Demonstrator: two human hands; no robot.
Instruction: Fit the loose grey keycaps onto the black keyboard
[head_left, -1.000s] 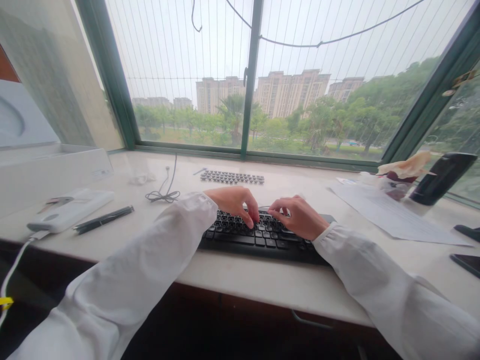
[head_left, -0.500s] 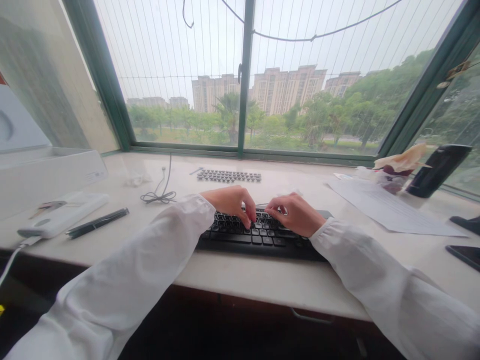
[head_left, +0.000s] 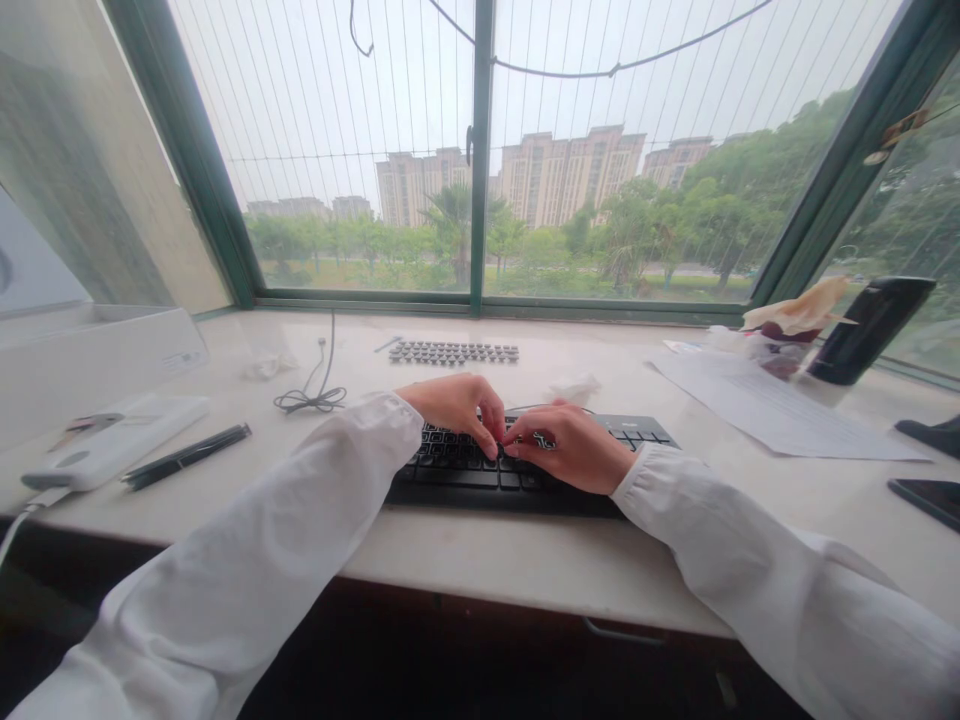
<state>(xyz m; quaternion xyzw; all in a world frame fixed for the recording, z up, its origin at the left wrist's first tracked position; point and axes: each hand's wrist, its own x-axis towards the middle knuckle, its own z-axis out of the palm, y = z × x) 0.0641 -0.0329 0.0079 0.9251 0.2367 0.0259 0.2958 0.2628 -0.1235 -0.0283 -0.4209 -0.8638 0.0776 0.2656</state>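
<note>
A black keyboard (head_left: 450,478) lies on the pale stone sill (head_left: 525,560) in front of me. My left hand (head_left: 457,405) rests over its middle rows with the fingers curled down. My right hand (head_left: 574,450) sits beside it, and its fingertips meet those of the left hand at one spot on the keys. What lies between the fingertips is hidden. The keyboard's right end (head_left: 637,432) shows uncovered. A strip of loose dark keycaps (head_left: 454,352) lies farther back near the window.
Left of the keyboard are a coiled cable (head_left: 311,400), a black pen (head_left: 187,457), a white device (head_left: 112,440) and a white box (head_left: 97,350). On the right lie paper sheets (head_left: 780,415), a black cylinder (head_left: 870,330), crumpled wrapping (head_left: 795,320) and a dark phone (head_left: 926,498).
My right hand has slid left along the keyboard until its fingertips touch my left hand's, which uncovers the keyboard's right end. My left hand stays in place. The view has shifted slightly.
</note>
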